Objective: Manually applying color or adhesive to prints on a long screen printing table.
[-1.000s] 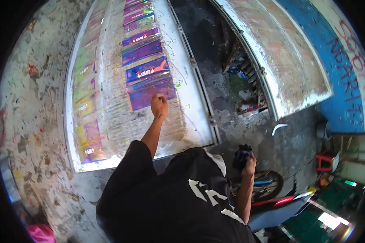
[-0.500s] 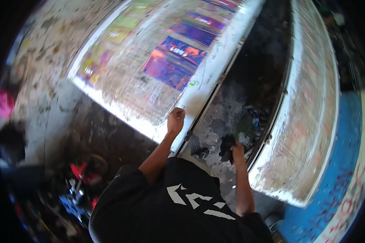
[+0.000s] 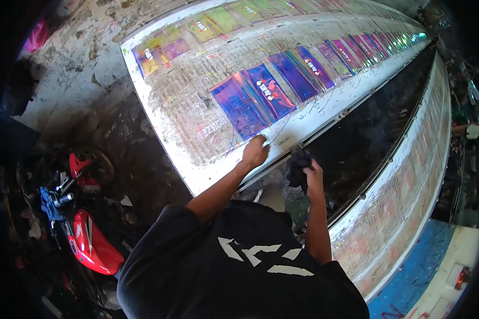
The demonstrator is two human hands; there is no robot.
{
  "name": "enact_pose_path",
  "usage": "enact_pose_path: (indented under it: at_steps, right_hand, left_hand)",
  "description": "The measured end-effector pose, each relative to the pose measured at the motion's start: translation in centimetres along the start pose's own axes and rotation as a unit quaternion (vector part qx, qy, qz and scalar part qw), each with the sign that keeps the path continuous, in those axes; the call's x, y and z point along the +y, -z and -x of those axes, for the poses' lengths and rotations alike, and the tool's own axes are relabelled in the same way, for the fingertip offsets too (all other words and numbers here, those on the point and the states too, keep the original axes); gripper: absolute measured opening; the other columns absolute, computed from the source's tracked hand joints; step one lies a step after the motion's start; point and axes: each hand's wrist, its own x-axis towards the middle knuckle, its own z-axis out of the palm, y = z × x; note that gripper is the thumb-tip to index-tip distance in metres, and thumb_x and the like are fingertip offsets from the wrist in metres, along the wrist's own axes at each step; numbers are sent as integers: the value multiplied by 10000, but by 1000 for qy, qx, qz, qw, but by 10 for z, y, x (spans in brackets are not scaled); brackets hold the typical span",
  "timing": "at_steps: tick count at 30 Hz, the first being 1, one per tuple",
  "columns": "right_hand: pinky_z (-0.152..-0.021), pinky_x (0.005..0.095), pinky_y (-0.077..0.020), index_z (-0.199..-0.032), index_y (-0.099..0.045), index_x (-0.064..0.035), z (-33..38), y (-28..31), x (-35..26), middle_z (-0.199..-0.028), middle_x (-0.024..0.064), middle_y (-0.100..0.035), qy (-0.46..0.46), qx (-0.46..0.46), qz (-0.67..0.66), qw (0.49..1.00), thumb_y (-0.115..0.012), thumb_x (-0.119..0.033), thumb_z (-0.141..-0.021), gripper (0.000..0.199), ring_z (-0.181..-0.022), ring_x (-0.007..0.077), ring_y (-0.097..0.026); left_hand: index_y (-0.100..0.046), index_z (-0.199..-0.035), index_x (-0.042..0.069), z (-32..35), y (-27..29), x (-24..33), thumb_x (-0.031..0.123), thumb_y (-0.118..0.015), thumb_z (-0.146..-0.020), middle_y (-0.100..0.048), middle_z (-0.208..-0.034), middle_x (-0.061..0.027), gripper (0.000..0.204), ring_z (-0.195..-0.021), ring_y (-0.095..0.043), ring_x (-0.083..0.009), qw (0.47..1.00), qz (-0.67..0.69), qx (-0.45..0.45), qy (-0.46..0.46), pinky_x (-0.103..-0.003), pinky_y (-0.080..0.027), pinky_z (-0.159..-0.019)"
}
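Note:
My left hand (image 3: 256, 151) is over the white border of a long table (image 3: 234, 159), its fingers curled together. Whatever they pinch, if anything, is too small to make out. Just beyond the fingertips lies a shiny purple-blue printed sheet (image 3: 242, 109) with orange patches. More glossy sheets run in two rows along the table, purple (image 3: 302, 74) on the near side and yellow-green (image 3: 206, 27) on the far side. Bunched black cloth (image 3: 298, 170) is gripped in my right hand (image 3: 314, 178), beside the table's edge rail and above the gap.
A second long table (image 3: 391, 207) curves along my right, across a dark gap. To the left stands a red motorcycle (image 3: 93, 247) on the stained floor. A blue and cream painted surface (image 3: 418, 271) shows at the lower right. Metal fittings (image 3: 341, 114) line the near table's rail.
The view has swung to the right, bringing the motorcycle and more of the sheet rows into sight. Both hands have moved forward along the table, the right one carrying the black cloth closer to the rail.

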Motion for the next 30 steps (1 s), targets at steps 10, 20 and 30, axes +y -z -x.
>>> enact_pose_path:
  at_steps: [10,20,30]
  right_hand:
    - [-912,291,-522,-1223,-662,33,-175,18,-49,-1079,65,-699,-43,-88,109,989,-515,65,-818,431,-977,157,-662]
    - [-909,422,-547,-1189,-663,47,-353,-89,-77,-1098,183,-731,289,-154,360,874,-511,52,-839,382,-1003,313,-709]
    - [-1222,564,-280,-1463,-573,-132,-386,-304,-20,-1520,180,-511,537,-656,393,357,-564,-114,-937,526,-1466,382,-401]
  left_hand:
    - [-487,-1380,-90,-179,-68,72,159,-567,-939,-426,-1484,-332,512,-1435,-392,-492,980,-100,-44,169,-482,-431,-1133]
    - [-105,-1619,-78,-194,-118,36,301,-547,-971,-73,-1712,-259,872,-1594,-60,-431,936,-223,120,243,-531,-137,-1274]
    - [-207,-1605,-64,-188,-115,46,363,-649,-932,-191,-1694,-245,911,-1583,-142,-412,943,-131,144,271,-520,-144,-1279]
